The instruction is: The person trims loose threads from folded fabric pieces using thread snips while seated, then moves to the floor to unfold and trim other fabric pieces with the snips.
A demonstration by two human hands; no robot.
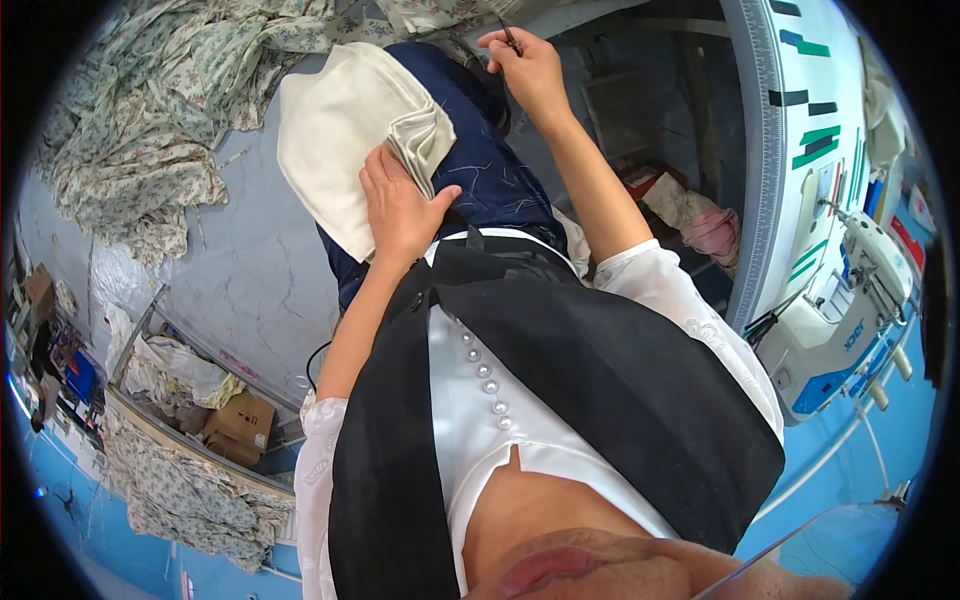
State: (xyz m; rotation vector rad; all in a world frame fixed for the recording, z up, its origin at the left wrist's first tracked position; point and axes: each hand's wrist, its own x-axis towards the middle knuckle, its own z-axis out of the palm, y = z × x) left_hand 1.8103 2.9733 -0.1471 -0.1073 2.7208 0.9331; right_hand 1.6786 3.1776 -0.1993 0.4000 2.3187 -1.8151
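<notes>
Across my lap, over dark blue trousers strewn with loose threads, lies a cream cloth. Part of it is folded into a stack of layers, and my left hand is closed on the near edge of that stack, thumb apart on the right side. My right hand is raised beyond the knees, to the right of the cloth and not touching it. Its fingers curl around a small dark tool that looks like thread snips; the hand hides most of it.
To my right stands a white worktable with a ruler strip along its edge and a sewing machine. Floral fabric is heaped at the far left. A cardboard box sits at the lower left. Pink cloth hangs under the table.
</notes>
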